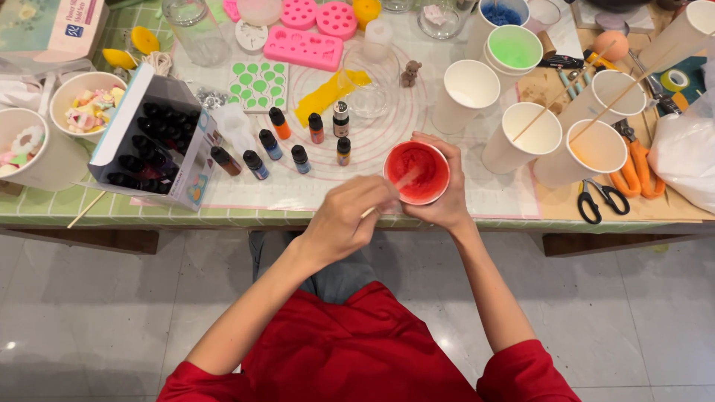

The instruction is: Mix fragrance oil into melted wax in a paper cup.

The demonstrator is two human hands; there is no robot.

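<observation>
Stirring stick [402,182] blurred, its lower end hidden in left hand [344,217]. Right hand [445,195] covers the red cup [417,173]'s far side. Bottle labels [301,158] too small to read. Box of dark bottles [153,141]: count unclear. White cups [22,149] cut by left edge; plastic bag [689,152] by right edge. Top-row jars [195,26] cropped.

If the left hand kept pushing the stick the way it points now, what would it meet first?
The left hand aims its wooden stick into the red liquid in the paper cup held by the right hand; likely the cup's inner wall next.
</observation>
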